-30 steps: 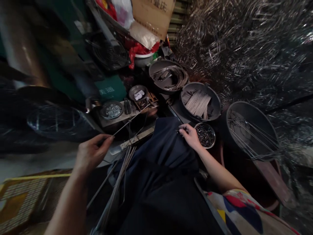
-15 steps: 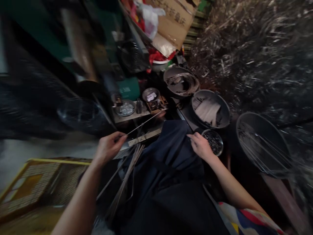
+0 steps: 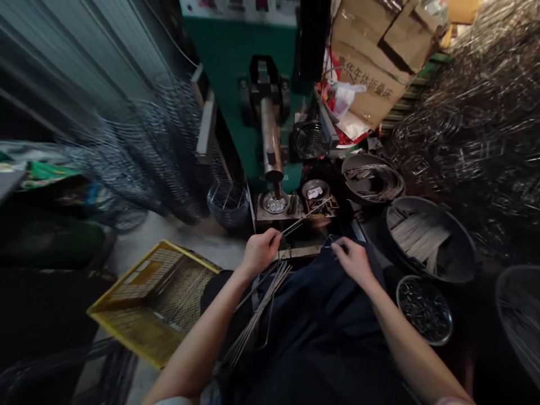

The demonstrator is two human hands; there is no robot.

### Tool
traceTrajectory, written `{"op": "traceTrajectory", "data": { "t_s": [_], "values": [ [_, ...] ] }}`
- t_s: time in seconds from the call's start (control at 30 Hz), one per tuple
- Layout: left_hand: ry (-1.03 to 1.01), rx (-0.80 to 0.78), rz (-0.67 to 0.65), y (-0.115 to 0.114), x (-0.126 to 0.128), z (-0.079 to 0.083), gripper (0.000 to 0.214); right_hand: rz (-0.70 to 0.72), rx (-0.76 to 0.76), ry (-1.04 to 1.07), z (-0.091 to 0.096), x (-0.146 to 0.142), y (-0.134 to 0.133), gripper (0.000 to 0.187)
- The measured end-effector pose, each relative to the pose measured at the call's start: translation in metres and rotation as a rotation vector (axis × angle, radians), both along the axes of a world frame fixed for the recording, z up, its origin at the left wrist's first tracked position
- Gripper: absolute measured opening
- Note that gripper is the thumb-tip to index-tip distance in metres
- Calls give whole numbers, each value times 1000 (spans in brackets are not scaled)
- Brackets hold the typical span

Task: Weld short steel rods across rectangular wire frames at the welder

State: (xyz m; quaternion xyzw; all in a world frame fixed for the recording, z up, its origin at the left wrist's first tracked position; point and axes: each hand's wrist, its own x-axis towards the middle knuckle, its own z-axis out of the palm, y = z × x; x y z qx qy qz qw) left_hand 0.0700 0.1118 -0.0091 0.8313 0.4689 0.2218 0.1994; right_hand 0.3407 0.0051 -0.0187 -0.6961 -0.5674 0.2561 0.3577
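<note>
My left hand (image 3: 262, 251) is closed in a pinch on a thin metal wire rod (image 3: 294, 226), which points up and right toward the small shelf of the machine. To its right, my right hand (image 3: 353, 260) hovers over the dark-clothed lap (image 3: 320, 304) with thumb and fingers pressed together. A tiny bright sliver shows at those fingertips, too small to name. Several loose wire rods (image 3: 257, 318) lie in a bundle across the left thigh, below my left hand.
Ahead stands a green machine (image 3: 236, 73) with a metal cylinder (image 3: 271, 138) above a dish of small shiny pieces (image 3: 275, 203). A yellow crate (image 3: 126, 275) is on the left. At right are a pan of flat strips (image 3: 459, 247) and a bowl of small metal parts (image 3: 424, 309).
The view has swung left, so the machine and crate show more fully. My left hand still grips the wire rod; both hands are now closer together.
</note>
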Motion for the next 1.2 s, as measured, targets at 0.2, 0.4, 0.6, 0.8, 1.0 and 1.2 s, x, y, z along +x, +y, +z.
{"op": "traceTrajectory", "data": {
  "t_s": [0.2,0.4,0.6,0.8,1.0,1.2],
  "values": [
    [413,-10,-92,34,40,-4,23,-45,-159,466,-50,-50,43,27],
    [399,9,-59,19,14,-7,29,-182,-174,692,-56,-57,54,34],
    [-166,112,115,-23,-24,-4,20,-179,-78,886,-23,-98,89,36],
    [-338,156,225,-42,-30,7,15,-124,-6,1027,7,-131,98,32],
    [-340,191,260,-40,-33,9,14,-99,36,1041,11,-142,106,31],
    [-355,167,280,-33,-35,9,16,-81,34,1083,13,-145,117,32]
  ]
}}
